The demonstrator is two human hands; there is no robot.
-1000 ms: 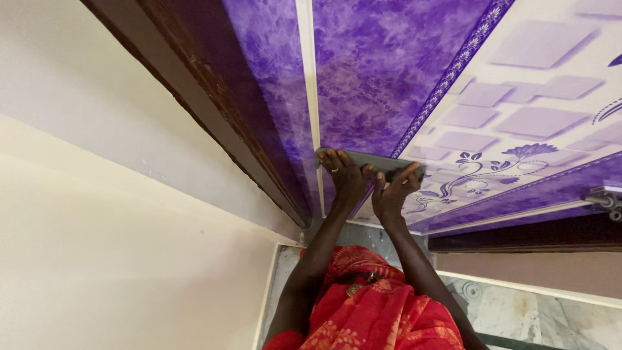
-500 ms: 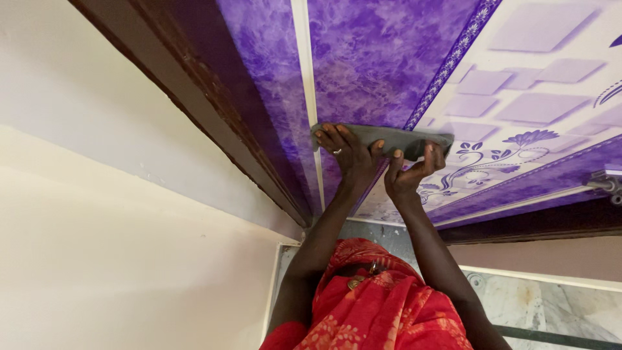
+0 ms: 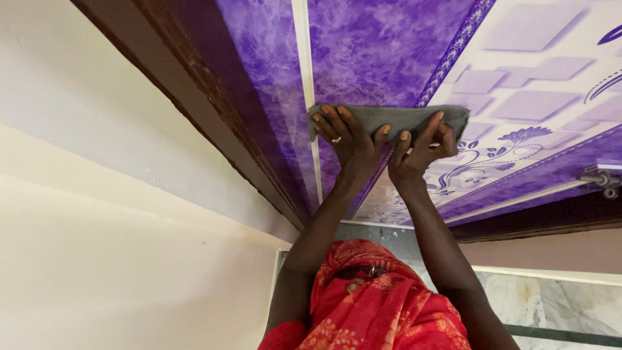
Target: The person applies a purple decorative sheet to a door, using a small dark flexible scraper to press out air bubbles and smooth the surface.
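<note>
A grey cloth (image 3: 395, 118) lies flat against a purple and white patterned door (image 3: 389, 58). My left hand (image 3: 346, 146), with a ring on one finger, presses the cloth's left part, fingers spread on it. My right hand (image 3: 418, 155) presses the cloth's right part, its fingertips on the lower edge. Both arms reach up from a red patterned garment (image 3: 376, 304).
A dark brown door frame (image 3: 194, 91) runs along the door's left side, next to a cream wall (image 3: 97, 214). A metal latch (image 3: 599, 176) sticks out at the door's right edge. Marble floor (image 3: 557, 311) shows below.
Both hands have slid the cloth up the door and a little to the right. The cloth now lies flatter and wider under the fingers.
</note>
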